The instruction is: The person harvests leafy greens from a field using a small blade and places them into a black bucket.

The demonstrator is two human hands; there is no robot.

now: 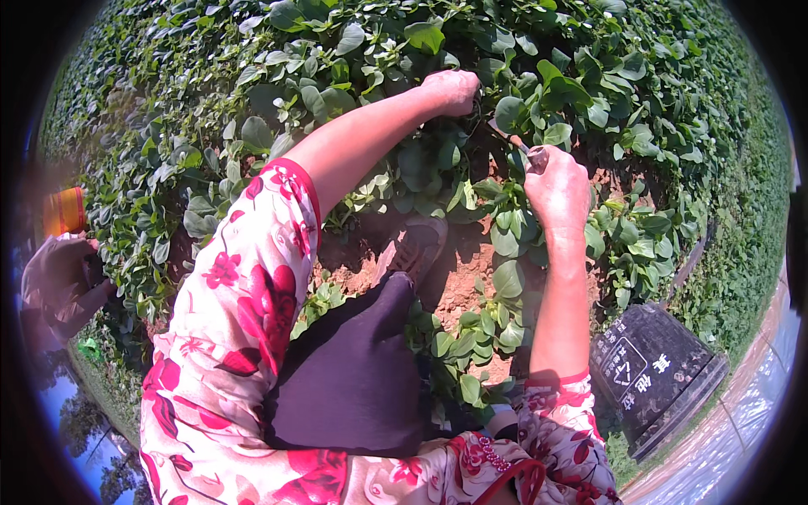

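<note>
My left hand [454,91] is closed in a fist among the green leaves ahead of me. Its fingers are turned away, so what they grip, if anything, cannot be made out. In my right hand [559,192] is a small bladed hand tool [515,141], held by its handle. The thin metal blade points up and left, toward my left hand, and its tip lies among the stems. Broad-leaved green plants [505,215] surround both hands, with reddish-brown soil [467,273] showing between them below.
A black plastic bucket [648,370] stands tilted at the lower right, beside a pale path [732,438]. My shoe [417,248] is on the soil between plants. At the far left another person [63,282] is partly visible near an orange-yellow object [65,210]. Dense greenery fills the far side.
</note>
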